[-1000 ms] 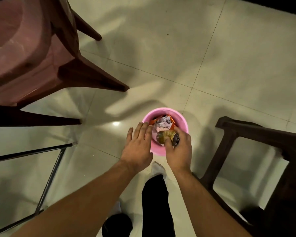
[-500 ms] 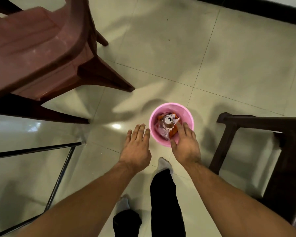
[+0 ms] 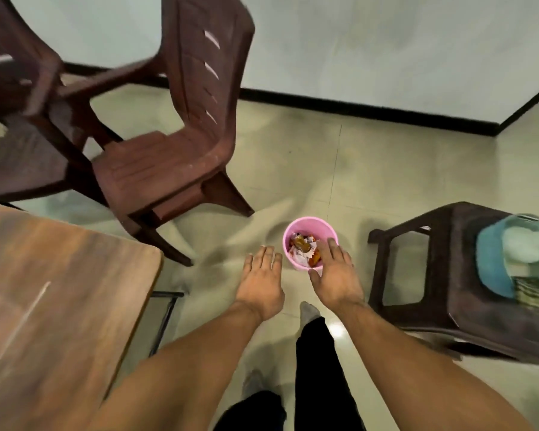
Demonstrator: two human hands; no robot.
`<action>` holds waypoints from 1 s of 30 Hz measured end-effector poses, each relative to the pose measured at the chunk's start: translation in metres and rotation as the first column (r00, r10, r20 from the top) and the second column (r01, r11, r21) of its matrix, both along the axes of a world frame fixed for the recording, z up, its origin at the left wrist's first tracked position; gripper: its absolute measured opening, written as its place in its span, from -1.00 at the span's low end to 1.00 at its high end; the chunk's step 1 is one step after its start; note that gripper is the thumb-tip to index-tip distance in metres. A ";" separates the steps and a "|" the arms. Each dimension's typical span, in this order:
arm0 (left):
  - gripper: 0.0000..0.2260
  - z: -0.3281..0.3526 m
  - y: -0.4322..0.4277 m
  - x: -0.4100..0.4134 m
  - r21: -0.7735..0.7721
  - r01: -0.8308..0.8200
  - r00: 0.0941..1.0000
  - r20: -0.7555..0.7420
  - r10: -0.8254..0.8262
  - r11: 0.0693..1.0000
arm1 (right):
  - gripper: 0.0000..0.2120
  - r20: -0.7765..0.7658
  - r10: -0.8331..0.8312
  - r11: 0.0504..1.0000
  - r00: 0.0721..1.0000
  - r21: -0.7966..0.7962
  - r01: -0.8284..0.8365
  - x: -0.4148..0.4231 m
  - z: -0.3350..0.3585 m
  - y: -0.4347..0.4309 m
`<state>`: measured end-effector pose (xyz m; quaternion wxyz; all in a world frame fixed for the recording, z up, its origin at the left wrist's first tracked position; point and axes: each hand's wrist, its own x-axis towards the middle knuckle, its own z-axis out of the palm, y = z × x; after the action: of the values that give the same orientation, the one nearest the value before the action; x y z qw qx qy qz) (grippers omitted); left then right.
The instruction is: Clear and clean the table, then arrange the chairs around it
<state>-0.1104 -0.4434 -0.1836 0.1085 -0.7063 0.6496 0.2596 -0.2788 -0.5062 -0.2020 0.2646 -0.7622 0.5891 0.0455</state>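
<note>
Litter (image 3: 302, 248) lay in bin (image 3: 310, 223) on floor, right of table (image 3: 59, 275). Left hand (image 3: 262, 281) and right hand (image 3: 336, 281) hovered near it, fingers straight, holding nothing. Clearing judged largely done; wiping and arranging chairs (image 3: 168, 163) outstanding.

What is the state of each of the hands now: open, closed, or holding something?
Left hand: open, fingers straight, holding nothing.
Right hand: open, holding nothing, over the near side of the pink bin.
</note>
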 end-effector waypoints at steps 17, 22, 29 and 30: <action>-0.32 0.168 0.007 -0.077 -0.241 0.279 0.960 0.045 -0.277 0.930 | -0.42 0.020 -0.198 0.968 0.980 -0.153 0.198 -0.134 0.187 0.075; -0.33 0.164 -0.035 -0.159 -0.215 0.330 0.942 0.011 -0.335 0.919 | -0.43 0.056 -0.311 0.931 0.949 -0.185 0.316 -0.211 0.188 0.047; -0.34 0.147 -0.104 -0.326 -0.170 0.366 0.912 -0.129 -0.389 0.915 | -0.44 0.016 -0.407 0.909 0.913 -0.093 0.407 -0.345 0.149 0.004; -0.33 0.140 -0.112 -0.344 -0.151 0.348 0.916 -0.154 -0.370 0.925 | -0.43 -0.011 -0.407 0.912 0.914 -0.055 0.406 -0.362 0.141 -0.001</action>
<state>-0.4548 -0.5554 -0.0436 0.0525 -0.5539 0.7898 0.2581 -0.6410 -0.5071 -0.0607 0.2421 -0.6292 0.7384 -0.0171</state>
